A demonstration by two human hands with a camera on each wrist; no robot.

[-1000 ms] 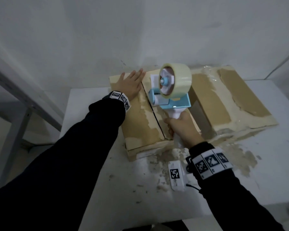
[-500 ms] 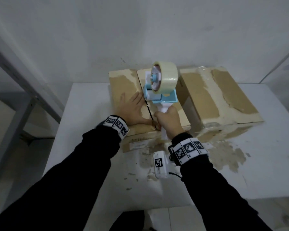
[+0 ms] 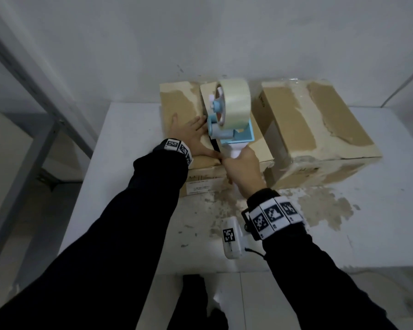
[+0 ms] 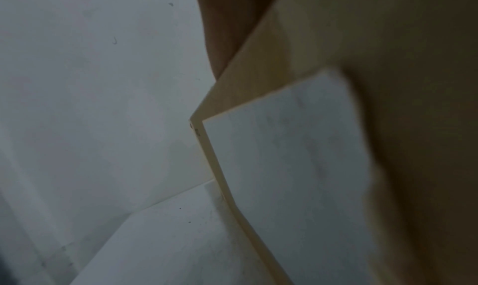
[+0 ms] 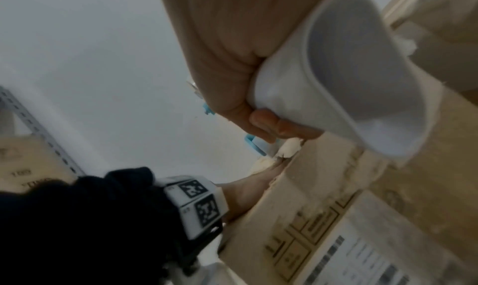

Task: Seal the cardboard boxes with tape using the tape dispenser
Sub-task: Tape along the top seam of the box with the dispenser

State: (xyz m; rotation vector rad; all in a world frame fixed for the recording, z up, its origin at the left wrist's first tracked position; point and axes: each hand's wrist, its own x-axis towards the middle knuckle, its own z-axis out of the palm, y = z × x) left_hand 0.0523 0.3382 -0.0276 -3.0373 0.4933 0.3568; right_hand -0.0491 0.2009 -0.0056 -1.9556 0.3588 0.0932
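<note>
Two worn cardboard boxes stand side by side at the back of a white table [image 3: 134, 148]. On the left box [image 3: 177, 108] my left hand [image 3: 191, 136] lies flat with its fingers spread, pressing the left flap beside the centre seam. My right hand [image 3: 242, 170] grips the white handle [image 5: 349, 80] of a blue tape dispenser [image 3: 231, 115] that carries a roll of clear tape [image 3: 236, 101]. The dispenser stands over the seam near the box's front edge. The left wrist view shows only the left box's side [image 4: 323, 33] with a white label [image 4: 284, 166].
The right box [image 3: 320, 129] sits close against the left one, its top patched with torn paper. Scraps and stains [image 3: 320, 206] mark the table in front of it. A grey metal shelf frame [image 3: 34, 96] stands at the left, a white wall behind.
My left hand slid from the box's far end back toward the front edge. The right hand drew the dispenser along the seam toward me.
</note>
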